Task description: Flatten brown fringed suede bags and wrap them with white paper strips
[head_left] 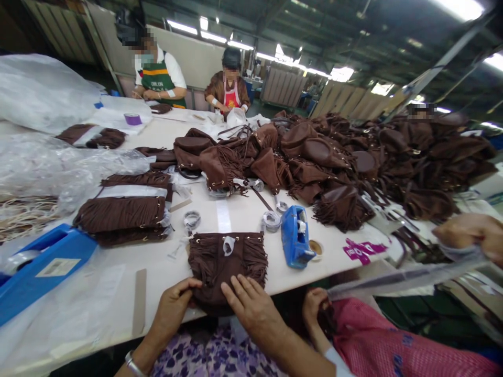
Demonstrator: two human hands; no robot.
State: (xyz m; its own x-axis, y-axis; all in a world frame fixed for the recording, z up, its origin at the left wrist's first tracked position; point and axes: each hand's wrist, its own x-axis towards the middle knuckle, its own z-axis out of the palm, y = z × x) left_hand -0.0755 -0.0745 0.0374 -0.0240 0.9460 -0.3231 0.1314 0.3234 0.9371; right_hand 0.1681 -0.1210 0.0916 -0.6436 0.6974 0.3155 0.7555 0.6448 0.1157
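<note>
A dark brown fringed bag [220, 272] lies flat on the table in front of me, with gold eyelets along its top edge and a small white wrapped piece near the top. My left hand [177, 301] pinches the bag's lower left edge between thumb and fingers. My right hand [251, 298] rests flat on the lower right of the bag, fingers stretched out. A strip of white material [223, 215] extends from under the top of the bag. Wrapped rings [271, 221] lie beyond its upper right corner, and another wrapped coil [192, 220] beyond the upper left.
A blue tape dispenser [295, 238] stands right of the bag, a larger blue dispenser [43, 272] at left. Stacked fringed bags [121, 214] and a big heap of brown bags [314, 152] cover the table. A co-worker's hands [467, 233] stretch a white strip at right; two people work opposite.
</note>
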